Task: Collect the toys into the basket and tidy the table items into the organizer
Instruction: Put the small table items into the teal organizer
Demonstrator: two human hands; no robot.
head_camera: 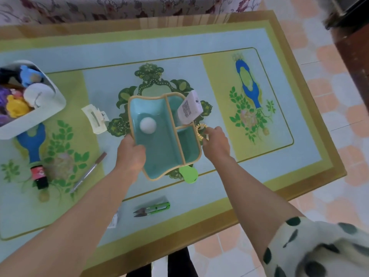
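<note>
A teal organizer (pixel 169 154) with a tan rim and three compartments sits at the table's centre. A white ball (pixel 147 125) lies in its large left compartment, and a white tag with a QR code (pixel 188 107) leans in the upper right one. My left hand (pixel 130 154) grips the organizer's left rim. My right hand (pixel 216 141) pinches a yellow spiral hair tie (pixel 199 129) at the organizer's right edge. A white basket (pixel 50 110) at the far left holds several toys.
On the table lie a cream hair claw (pixel 95 118), a small dark bottle with a pink label (pixel 39 175), a pen-like tool (pixel 87 172), green thread snips (pixel 152 209), a green disc (pixel 188 173) at the organizer's near corner, and a small packet (pixel 113 220).
</note>
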